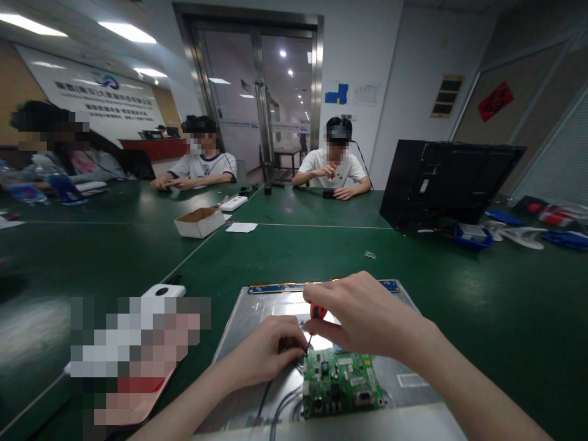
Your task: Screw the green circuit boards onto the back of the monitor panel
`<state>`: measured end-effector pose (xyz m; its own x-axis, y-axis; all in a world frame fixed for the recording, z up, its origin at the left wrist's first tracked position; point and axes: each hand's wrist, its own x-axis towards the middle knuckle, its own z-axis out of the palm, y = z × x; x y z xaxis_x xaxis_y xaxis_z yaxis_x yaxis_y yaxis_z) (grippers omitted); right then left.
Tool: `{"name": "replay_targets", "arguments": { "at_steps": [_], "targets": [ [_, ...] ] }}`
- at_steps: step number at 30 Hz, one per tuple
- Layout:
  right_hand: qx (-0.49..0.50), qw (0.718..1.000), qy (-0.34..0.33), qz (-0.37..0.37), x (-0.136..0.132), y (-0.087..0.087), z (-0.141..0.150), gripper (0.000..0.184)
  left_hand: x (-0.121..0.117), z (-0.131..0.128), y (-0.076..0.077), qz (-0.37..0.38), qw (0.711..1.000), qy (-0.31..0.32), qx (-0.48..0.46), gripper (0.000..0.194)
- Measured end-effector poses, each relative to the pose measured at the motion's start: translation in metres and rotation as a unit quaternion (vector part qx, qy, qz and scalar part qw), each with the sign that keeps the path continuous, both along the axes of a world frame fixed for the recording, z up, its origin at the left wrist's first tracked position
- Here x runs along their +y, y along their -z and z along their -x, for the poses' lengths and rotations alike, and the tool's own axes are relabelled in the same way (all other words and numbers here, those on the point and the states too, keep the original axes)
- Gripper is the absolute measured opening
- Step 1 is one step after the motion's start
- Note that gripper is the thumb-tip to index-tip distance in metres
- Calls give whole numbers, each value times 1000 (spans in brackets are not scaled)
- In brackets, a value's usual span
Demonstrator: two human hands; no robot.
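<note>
My right hand (367,312) is closed round the red and black handle of a screwdriver (318,310). Its thin shaft points down to the upper left corner of a green circuit board (337,383). There, thumb and fingers of my left hand (269,349) are pinched together beside the screwdriver tip; whatever they grip is hidden. The board lies on a silver metal panel (234,334), with dark cables (282,407) running at its left. Along the panel's far edge runs a blue strip board (271,288), partly covered by my right hand.
Left of the panel lie a white device (168,291) and a pink, blurred-out object (138,410). Farther off are an open white box (197,225), a black monitor housing (445,180) and a blue tray (473,237). Several people sit round the green table (312,251).
</note>
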<state>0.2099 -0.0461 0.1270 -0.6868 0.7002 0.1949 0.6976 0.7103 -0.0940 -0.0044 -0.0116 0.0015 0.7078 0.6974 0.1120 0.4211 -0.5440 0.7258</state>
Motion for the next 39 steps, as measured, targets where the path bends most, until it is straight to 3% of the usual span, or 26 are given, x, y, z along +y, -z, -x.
{"name": "replay_targets", "arguments": {
  "at_steps": [11,24,29,39],
  "targets": [
    [11,1000,-23,6,-3,-3,-2,17,-2,-1,-3,7,1000,1,0,10],
    [1,1000,-15,0,-4,-5,-1,8,-1,-1,-3,-1,1000,2,1,10],
    [9,999,-35,22,-5,-4,-3,18,-2,-1,-4,-6,1000,4,5,10],
    [-1,1000,-5,14,-3,-4,1,10,-1,0,1,-3,1000,2,6,13]
  ]
}}
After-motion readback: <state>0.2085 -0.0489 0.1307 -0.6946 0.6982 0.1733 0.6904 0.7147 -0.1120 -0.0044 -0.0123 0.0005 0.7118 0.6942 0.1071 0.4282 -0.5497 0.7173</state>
